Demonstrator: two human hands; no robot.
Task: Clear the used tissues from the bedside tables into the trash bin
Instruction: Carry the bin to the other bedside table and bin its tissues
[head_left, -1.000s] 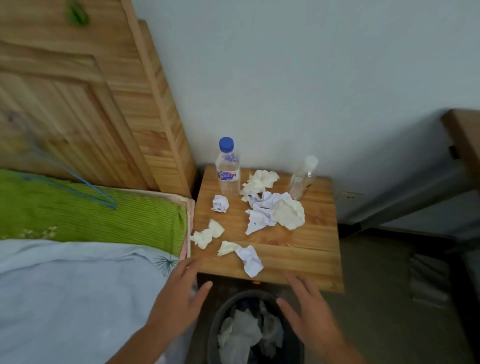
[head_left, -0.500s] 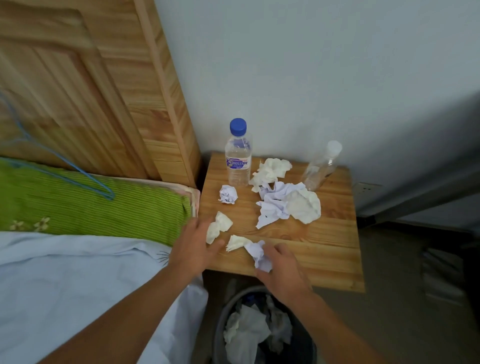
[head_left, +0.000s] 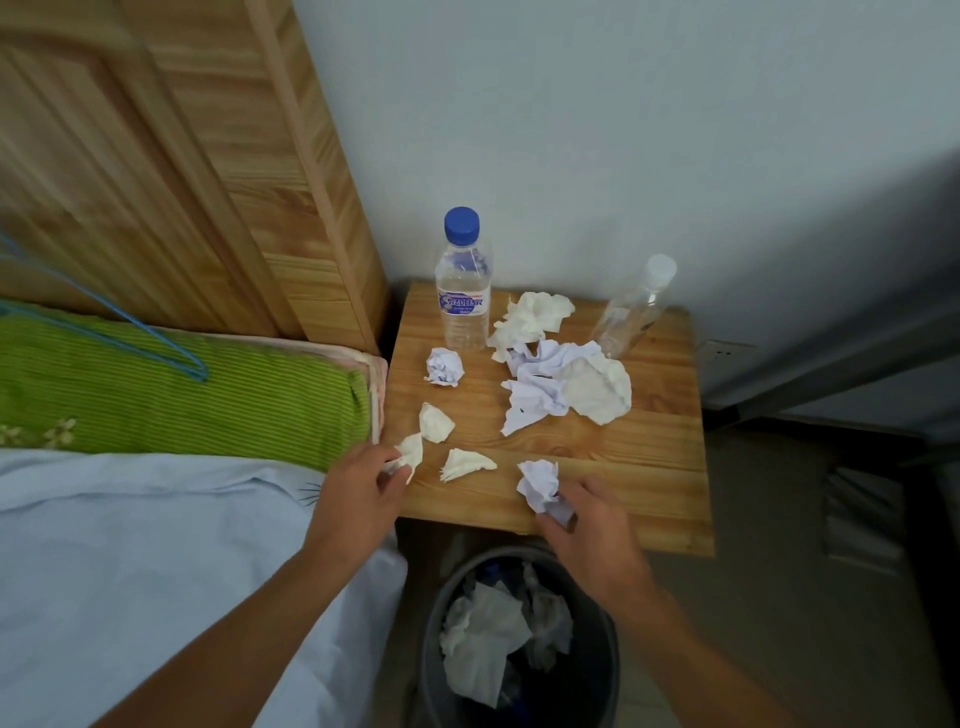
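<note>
Several crumpled tissues lie on the wooden bedside table (head_left: 649, 467). My left hand (head_left: 358, 493) pinches a cream tissue (head_left: 411, 451) at the table's front left corner. My right hand (head_left: 592, 525) grips a white tissue (head_left: 540, 483) near the front edge. Between them lies a small cream wad (head_left: 465, 463), with another cream wad (head_left: 435, 422) behind it. Further back are a white ball (head_left: 444, 367), a large white and cream pile (head_left: 566, 384) and a cream tissue (head_left: 532, 317). The dark trash bin (head_left: 602, 660) stands on the floor below the table's front edge, with tissues inside.
A water bottle with a blue cap (head_left: 463, 283) and a clear bottle with a white cap (head_left: 635, 306) stand at the table's back. A bed with a green pillow (head_left: 182, 395) and pale blue sheet (head_left: 156, 571) lies left, against a wooden headboard (head_left: 182, 156). A blue hanger (head_left: 156, 343) rests on the pillow.
Both hands went from hovering over the bin to the table's front edge. The left now pinches a cream tissue and the right has closed on the white tissue and lifted it slightly.
</note>
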